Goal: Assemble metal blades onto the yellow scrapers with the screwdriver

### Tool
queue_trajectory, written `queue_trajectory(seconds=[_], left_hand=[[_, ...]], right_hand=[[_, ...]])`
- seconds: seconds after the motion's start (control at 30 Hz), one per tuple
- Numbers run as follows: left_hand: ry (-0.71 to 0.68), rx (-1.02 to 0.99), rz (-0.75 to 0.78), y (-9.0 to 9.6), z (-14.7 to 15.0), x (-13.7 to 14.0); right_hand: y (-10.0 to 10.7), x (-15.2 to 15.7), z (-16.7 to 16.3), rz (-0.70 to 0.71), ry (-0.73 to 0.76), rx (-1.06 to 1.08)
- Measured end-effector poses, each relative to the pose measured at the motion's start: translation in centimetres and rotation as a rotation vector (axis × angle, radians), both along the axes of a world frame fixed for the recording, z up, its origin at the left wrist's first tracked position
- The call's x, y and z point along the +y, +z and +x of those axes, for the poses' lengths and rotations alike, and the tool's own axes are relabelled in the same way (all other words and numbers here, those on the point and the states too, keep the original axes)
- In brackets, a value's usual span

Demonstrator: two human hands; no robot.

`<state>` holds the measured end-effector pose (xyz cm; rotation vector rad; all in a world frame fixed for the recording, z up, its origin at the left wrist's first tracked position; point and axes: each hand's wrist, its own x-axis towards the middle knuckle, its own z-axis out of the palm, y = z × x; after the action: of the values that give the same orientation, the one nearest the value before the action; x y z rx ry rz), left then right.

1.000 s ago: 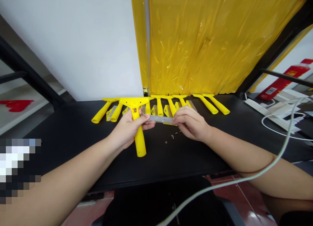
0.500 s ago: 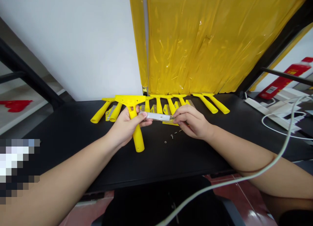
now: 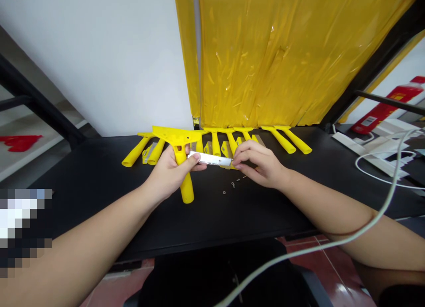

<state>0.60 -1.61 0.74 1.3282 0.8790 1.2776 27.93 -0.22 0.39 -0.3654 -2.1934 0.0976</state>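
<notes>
My left hand [image 3: 169,170] is closed around a yellow plastic scraper handle [image 3: 187,192], its wide T-shaped head pointing up and away. The same hand's thumb presses a flat silver metal strip [image 3: 212,159] that juts out to the right. At the strip's right end my right hand [image 3: 260,165] pinches its fingertips together. Whether they grip the strip itself or a small part at its end is hidden. Below, small screws [image 3: 233,185] and a tiny ring [image 3: 224,192] lie on the black table [image 3: 159,223].
Several yellow scraper handles [image 3: 282,141] lie along the table's back edge, some beside yellow pieces with metal plates [image 3: 208,148]. Behind rise a white panel [image 3: 109,55] and yellow plastic sheeting [image 3: 265,55]. A red bottle [image 3: 387,105] is at right. A pale cable [image 3: 332,240] crosses the foreground.
The strip has tilted and now catches more light. The yellow handle has shifted slightly up and left, its head turning a little. My right fingertips stay at the strip's end.
</notes>
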Motion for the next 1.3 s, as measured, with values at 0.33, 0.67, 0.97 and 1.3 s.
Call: queue_trajectory(seconds=[0.33,0.67,0.97,1.3], left_hand=[[-0.027,0.048,0.036,0.4,0.3,-0.6],[-0.062,0.108,0.048,0.8,0.3,-0.9],[-0.048,0.061,0.009,0.6,0.3,-0.7],[0.029,-0.042,-0.067,0.9,0.3,0.0]], right_hand=[[-0.4,0.1,-0.8,-0.159,0.069,0.047],[-0.6,0.0,-1.1,-0.39,0.081,0.132],[-0.3,0.2,-0.9,-0.349,0.078,0.129],[0.2,-0.2,-0.5,-0.327,0.037,0.157]])
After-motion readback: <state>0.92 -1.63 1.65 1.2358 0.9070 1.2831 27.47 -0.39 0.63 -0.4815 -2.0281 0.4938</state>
